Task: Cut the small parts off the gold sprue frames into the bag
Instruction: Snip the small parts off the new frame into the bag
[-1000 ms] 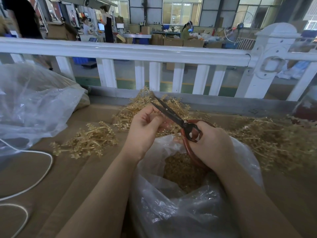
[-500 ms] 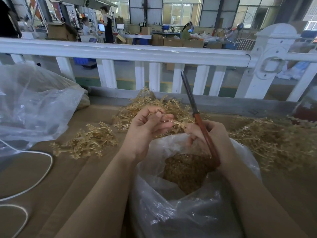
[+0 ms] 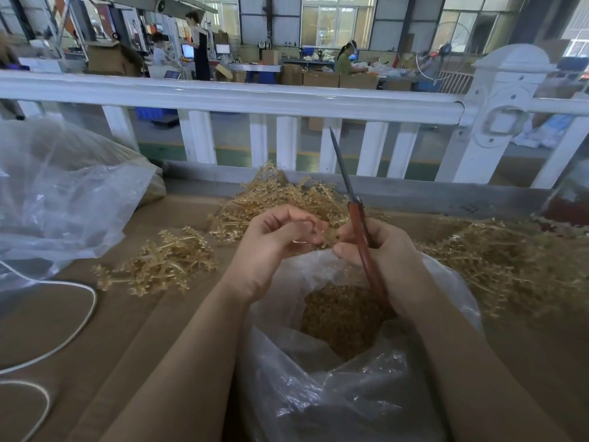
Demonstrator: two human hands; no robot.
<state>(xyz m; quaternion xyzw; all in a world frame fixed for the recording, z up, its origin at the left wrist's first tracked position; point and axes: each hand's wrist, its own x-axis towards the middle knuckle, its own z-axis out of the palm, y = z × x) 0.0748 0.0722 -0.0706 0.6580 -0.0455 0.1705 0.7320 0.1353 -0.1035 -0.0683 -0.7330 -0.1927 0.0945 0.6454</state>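
My left hand (image 3: 271, 247) pinches a small gold sprue piece (image 3: 328, 236) above the mouth of the clear plastic bag (image 3: 318, 393). My right hand (image 3: 382, 250) grips red-handled scissors (image 3: 358, 224), blades closed and pointing up and away, while its fingertips also touch the sprue piece. Loose gold parts (image 3: 341, 317) fill the bag's bottom.
Gold sprue frames lie in piles at left (image 3: 159, 263), behind the hands (image 3: 280, 196) and at right (image 3: 503, 260) on the brown cardboard surface (image 3: 95, 346). A large clear bag (image 3: 57, 199) sits far left, a white cable (image 3: 63, 339) beside it. A white railing (image 3: 255, 100) borders the back.
The scissors swung from pointing left with blades open across the sprue to upright and closed. Both hands now meet on the small sprue piece over the bag.
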